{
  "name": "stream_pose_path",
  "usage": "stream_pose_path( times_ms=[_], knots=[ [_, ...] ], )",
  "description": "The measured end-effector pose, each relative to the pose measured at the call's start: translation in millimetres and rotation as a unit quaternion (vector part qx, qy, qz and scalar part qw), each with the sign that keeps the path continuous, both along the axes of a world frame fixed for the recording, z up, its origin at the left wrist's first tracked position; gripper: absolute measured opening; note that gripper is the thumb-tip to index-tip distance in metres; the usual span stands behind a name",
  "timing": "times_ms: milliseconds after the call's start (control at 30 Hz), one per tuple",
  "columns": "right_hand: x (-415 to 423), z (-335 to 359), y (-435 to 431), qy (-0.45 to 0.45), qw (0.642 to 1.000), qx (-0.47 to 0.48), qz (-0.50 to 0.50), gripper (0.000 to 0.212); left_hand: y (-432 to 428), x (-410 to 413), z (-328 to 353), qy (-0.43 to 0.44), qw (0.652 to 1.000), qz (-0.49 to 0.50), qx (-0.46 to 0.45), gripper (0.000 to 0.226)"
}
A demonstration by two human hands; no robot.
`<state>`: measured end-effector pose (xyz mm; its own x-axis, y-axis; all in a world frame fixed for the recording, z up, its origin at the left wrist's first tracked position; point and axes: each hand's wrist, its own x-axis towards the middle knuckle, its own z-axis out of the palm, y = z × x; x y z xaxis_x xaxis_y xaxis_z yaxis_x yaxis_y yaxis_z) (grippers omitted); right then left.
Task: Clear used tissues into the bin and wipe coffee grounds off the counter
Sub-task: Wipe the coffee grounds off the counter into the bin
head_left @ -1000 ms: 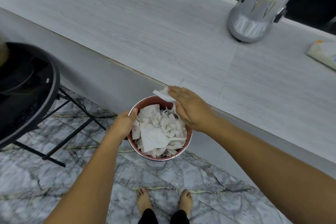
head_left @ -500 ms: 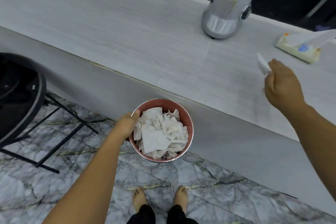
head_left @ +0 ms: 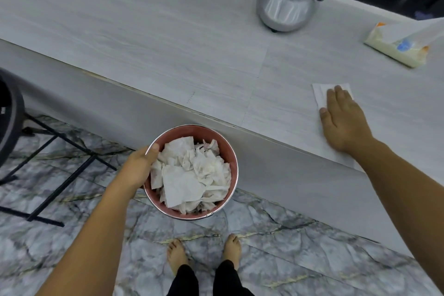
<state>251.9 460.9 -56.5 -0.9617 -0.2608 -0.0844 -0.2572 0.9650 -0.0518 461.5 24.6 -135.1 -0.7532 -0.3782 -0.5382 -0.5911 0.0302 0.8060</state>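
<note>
Right hand presses a white tissue flat on the pale surface, fingers released and spread, right of the bin. Left hand clenches the tissue-filled bin's rim below the edge. Wiping likely works best sweeping grounds toward the bin with even pressure.

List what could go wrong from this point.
The bin, held by the left hand below the counter edge, is heaped with used tissues; some could spill out. The right hand presses a tissue flat; swept grounds may miss the bin and hit the floor.
</note>
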Motion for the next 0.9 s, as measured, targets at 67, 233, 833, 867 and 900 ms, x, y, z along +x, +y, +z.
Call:
stream_pose_path(
  times_ms=[67, 233, 833, 867, 900],
  knots=[
    [-1, -1, -8, 0.004, 1.0, -0.005, 0.01, 0.069, -4, 1, -7, 0.002, 1.0, 0.008, 0.001, 0.034],
    [-10, -2, -39, 0.005, 0.999, -0.014, 0.039, 0.07, -17, 4, -14, -0.003, 1.0, 0.02, -0.002, 0.04],
    [-1, -8, -256, 0.003, 0.97, -0.016, 0.241, 0.064, -66, 4, -11, 0.003, 0.999, 0.039, 0.002, 0.035],
    [3, -8, -261, 0.004, 0.968, -0.016, 0.25, 0.063, -65, 3, -11, 0.002, 0.999, 0.04, 0.003, 0.035],
    [7, -8, -266, 0.005, 0.965, -0.017, 0.26, 0.063, -66, 3, -13, 0.001, 0.999, 0.042, 0.005, 0.035]
  ],
)
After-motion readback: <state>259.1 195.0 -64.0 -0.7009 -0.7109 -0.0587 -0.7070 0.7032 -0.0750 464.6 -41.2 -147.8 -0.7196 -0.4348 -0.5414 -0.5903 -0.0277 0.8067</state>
